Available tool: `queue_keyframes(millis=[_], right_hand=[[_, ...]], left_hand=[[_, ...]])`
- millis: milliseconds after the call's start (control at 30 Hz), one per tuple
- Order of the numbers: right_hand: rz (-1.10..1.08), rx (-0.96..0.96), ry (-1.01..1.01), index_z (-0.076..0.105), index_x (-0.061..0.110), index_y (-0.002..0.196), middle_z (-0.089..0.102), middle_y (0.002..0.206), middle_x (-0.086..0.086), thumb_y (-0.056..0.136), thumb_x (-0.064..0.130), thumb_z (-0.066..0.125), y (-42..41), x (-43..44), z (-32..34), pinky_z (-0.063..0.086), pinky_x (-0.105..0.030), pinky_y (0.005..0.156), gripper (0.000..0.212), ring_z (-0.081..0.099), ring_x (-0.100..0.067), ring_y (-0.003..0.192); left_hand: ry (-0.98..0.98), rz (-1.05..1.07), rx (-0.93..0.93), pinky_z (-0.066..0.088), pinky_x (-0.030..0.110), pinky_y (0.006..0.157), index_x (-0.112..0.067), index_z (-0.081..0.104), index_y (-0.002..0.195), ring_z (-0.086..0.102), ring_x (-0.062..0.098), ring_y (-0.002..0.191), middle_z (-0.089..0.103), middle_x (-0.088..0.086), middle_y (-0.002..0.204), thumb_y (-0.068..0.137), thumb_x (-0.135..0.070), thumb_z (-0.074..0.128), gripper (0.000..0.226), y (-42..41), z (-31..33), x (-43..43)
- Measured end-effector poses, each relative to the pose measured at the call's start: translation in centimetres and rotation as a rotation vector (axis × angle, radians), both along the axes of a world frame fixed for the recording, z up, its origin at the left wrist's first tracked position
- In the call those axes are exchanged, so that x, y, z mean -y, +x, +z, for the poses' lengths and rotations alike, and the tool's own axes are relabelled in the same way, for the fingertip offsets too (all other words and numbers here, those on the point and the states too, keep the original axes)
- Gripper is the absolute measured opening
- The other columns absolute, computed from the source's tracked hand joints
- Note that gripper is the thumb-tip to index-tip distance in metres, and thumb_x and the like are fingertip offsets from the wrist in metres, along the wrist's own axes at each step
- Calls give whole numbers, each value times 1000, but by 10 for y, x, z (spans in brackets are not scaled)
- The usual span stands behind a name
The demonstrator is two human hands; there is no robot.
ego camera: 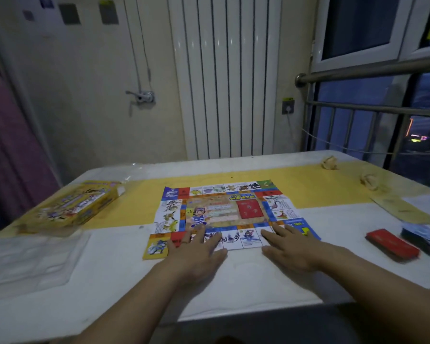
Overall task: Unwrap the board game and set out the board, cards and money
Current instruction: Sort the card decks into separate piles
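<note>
- Presses the left hand (196,247) palm down on the near edge of the board (224,212), fingers straight and spread, gripping nothing.
- Lays the right hand (291,247) down the same way: open, fingers straight across the board's near right part, thumb resting on the table (109,281).
- Has the board unfolded flat at the middle of the table, far half on a yellow strip (144,202), near half on the white surface, with fold creases across it and a red rectangle printed right of centre.
- Has the yellow game box (72,207) lying flat at the far left, partly on the yellow strip, well apart from the board.
- Shows a clear plastic tray (30,259) at the near left, just in front of the box.
- Shows crumpled clear wrap (132,170) behind the box, near the table's far edge.
- Has a red stack of cards (392,244) at the right, well apart from the board, with a darker stack (425,237) just beside it towards the table's right edge; cannot tell whether that one is cards or money.
- Shows two crumpled paper wads (329,162) at the far right and a flat pale sheet (402,209) beyond the stacks.
</note>
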State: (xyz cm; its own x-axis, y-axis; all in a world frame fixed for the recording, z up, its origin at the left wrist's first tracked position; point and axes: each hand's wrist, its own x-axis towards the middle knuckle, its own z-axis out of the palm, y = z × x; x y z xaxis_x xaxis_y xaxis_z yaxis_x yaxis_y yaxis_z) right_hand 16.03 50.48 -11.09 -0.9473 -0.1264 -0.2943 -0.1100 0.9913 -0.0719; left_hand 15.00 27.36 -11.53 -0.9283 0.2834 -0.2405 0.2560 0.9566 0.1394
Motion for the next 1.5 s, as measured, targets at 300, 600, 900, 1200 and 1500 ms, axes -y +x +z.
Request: queue_keyframes(millis=[300, 600, 900, 1200, 1500], right_hand=[[-46, -338, -193, 22, 26, 149, 24, 156, 1, 97, 51, 38, 18, -45, 31, 23, -39, 114, 60, 25, -18, 141], [-349, -395, -182, 57, 18, 127, 63, 122, 0, 94, 33, 54, 61, -141, 56, 41, -22, 87, 37, 57, -15, 108], [-400, -229, -31, 46, 10, 137, 48, 139, -7, 97, 29, 47, 52, -162, 48, 38, -29, 98, 44, 46, -23, 125], [-448, -106, 84, 50, 5, 130, 53, 131, -12, 97, 30, 46, 35, -156, 44, 43, -31, 94, 42, 51, -27, 118], [-462, 2, 139, 46, 4, 132, 52, 133, -12, 90, 33, 60, 23, -146, 53, 43, -32, 87, 53, 52, -29, 118]], left_hand=[[39, -64, -169, -2, 60, 113, -41, 16, 148, 0, 23, 147, 3, -2, 160, 96, -58, 27, 56, -1, 12, -40], [207, -419, -428, 18, 37, 111, -36, 46, 132, 38, 11, 130, 45, -13, 137, 96, -48, 37, 39, 10, 3, -162], [332, -516, -403, 18, 32, 109, -34, 57, 117, 48, 7, 114, 51, -16, 124, 97, -33, 36, 29, 15, -14, -201], [365, -507, -399, 4, 34, 115, -35, 56, 121, 43, 3, 122, 50, -19, 129, 99, -33, 33, 32, 18, -22, -196], [388, -493, -391, 7, 33, 114, -33, 57, 119, 42, 4, 122, 51, -18, 130, 99, -31, 32, 32, 22, -21, -192]])
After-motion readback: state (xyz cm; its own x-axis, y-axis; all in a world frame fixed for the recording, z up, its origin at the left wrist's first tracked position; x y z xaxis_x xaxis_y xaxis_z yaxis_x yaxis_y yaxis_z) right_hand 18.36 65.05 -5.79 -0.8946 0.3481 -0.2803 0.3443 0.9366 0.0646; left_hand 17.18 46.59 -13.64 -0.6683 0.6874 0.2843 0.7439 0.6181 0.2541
